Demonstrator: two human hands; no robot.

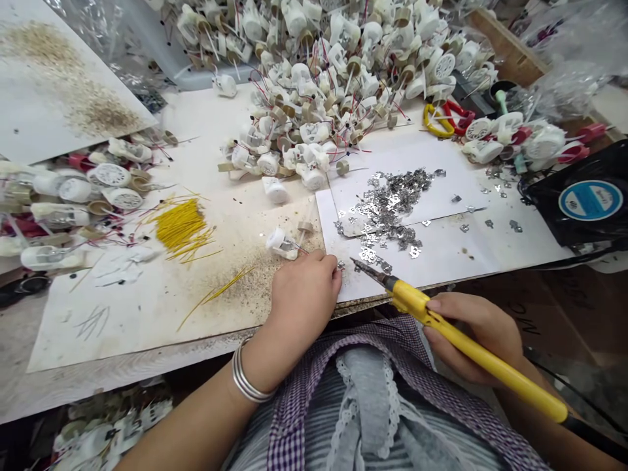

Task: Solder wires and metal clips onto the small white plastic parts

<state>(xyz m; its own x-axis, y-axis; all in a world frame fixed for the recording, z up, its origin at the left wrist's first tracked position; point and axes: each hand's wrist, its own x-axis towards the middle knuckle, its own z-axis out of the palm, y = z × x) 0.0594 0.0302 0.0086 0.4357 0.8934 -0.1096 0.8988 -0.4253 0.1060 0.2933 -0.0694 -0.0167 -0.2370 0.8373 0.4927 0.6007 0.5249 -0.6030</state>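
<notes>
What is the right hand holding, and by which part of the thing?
The right hand holds a soldering iron by its yellow handle, near the metal tip end.

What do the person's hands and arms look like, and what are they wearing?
The left hand and right hand are bare, with no gloves or sleeves on the forearms. Above the left hand sit stacked thin silver bangles. Below, a purple checked garment with white lace trim covers a grey striped top.
</notes>
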